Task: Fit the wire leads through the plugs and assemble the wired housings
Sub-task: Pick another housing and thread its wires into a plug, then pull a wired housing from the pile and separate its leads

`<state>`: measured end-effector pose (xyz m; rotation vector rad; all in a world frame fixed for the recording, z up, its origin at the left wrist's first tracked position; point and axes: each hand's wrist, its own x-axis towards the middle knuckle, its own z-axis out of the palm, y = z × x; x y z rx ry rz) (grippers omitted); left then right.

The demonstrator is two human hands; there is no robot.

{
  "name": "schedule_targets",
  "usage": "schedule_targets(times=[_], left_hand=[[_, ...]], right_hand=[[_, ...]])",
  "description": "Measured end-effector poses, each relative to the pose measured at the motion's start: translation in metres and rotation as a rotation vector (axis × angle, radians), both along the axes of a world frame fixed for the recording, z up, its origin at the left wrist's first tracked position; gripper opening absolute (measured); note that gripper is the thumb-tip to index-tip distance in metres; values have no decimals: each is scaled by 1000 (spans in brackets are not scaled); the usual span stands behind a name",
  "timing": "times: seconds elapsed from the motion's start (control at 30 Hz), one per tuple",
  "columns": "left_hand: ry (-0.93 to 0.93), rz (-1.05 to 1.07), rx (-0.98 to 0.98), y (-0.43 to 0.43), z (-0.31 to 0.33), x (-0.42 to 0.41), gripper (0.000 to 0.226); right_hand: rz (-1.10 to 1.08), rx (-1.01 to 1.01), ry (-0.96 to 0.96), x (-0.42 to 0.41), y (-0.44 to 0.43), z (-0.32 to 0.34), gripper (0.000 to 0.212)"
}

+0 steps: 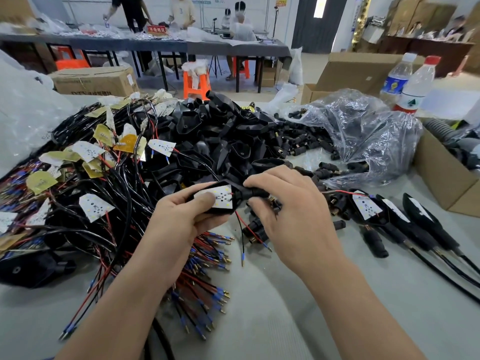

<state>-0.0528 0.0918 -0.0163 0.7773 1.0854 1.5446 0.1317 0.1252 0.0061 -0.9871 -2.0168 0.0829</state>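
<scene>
at the near middle of the grey table (298, 315), your left hand (179, 219) grips a black housing (237, 203) with a white led board (223, 197) seated in it, your thumb flat on the board's face and your fingers curled underneath. your right hand (288, 214) is just to the right of it, fingertips pinched on a black plug (255, 194) that sits at the housing's narrow end. a red and a black pair of leads (241, 235) hangs from that end down toward the table, each tipped with a small ferrule. to the left lies a tangle of wired boards (104, 157), and near your left forearm a fan of loose leads with blue ferrules (207, 281). farther back, in the middle, is a heap of empty housings (228, 131). to the right of it a clear plastic bag (363, 136) spills more plugs onto the table. at the near right, finished assemblies (389, 211) lie side by side with their cables trailing toward you. beyond them stand an open cardboard box (446, 178) and two water bottles (415, 81).
</scene>
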Motion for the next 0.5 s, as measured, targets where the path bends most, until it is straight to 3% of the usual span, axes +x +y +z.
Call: schedule_targets(times=[0.23, 0.33, 0.5], left_hand=[[63, 32, 35, 2, -6, -3, 24], [221, 79, 126, -1, -5, -2, 30], [420, 134, 122, 3, 3, 24, 28]], right_hand=[[0, -78, -18, -2, -4, 5, 27], [-36, -23, -38, -4, -12, 16, 27], [-215, -101, -279, 25, -25, 45, 17]])
